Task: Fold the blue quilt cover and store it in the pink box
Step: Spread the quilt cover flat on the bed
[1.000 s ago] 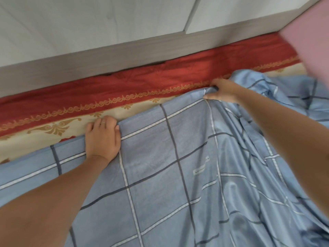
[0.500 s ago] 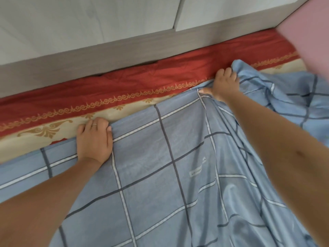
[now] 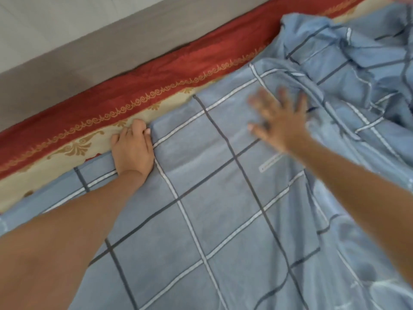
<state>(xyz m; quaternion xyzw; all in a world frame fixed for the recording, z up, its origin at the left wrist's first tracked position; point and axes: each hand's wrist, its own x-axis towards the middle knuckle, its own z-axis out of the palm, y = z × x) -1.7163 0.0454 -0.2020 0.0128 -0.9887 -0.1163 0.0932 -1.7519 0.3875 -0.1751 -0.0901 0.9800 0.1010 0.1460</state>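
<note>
Your left hand [image 3: 131, 151] grips the far edge of the blue quilt cover [image 3: 223, 198], fingers curled over the hem. Your right hand [image 3: 281, 121] is spread open over the cloth with its fingers straight; blur hides whether it presses. The cover lies flat across the red and cream bed sheet [image 3: 156, 72], bunched into loose folds at the far right.

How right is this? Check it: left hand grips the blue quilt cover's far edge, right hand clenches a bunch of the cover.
One error. The right hand clenches nothing: the head view shows it open, fingers spread over the blue quilt cover. The left hand does grip the cover's far edge.
</note>
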